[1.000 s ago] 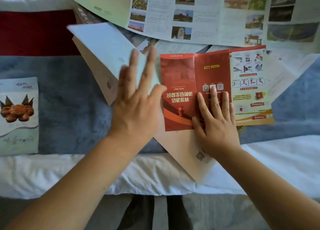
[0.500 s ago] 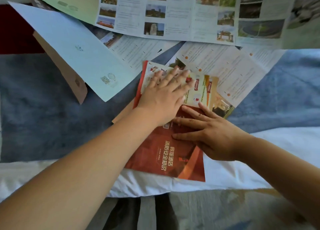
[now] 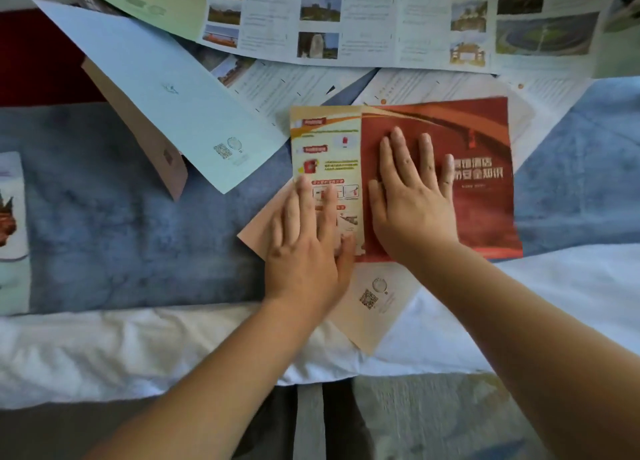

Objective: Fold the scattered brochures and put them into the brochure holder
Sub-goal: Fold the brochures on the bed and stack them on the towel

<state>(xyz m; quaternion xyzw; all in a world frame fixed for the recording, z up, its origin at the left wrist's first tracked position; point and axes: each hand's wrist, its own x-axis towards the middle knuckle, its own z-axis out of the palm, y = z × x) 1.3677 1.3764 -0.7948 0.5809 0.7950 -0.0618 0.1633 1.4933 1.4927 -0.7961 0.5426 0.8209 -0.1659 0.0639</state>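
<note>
A red brochure [image 3: 481,200] lies partly folded on the blue blanket, red panels to the right and a cream panel with small pictures [image 3: 325,151] to the left. My right hand [image 3: 412,196] presses flat on the red part with fingers spread. My left hand [image 3: 308,241] lies flat on the cream panel at its lower left, thumb at the brochure's near edge. A beige brochure [image 3: 374,307] sits underneath, sticking out toward me. No brochure holder is in view.
A pale blue sheet [image 3: 156,89] rests over a tented beige card [image 3: 152,148] at the left. A long unfolded brochure with photos [image 3: 381,19] spans the back; white text sheets [image 3: 277,89] lie below it. A folded brochure [image 3: 12,231] sits at the far left edge. White bedding [image 3: 138,348] runs along the near side.
The red brochure has been turned round and now lies with its red cover to the right. Both hands have shifted onto it side by side, flat.
</note>
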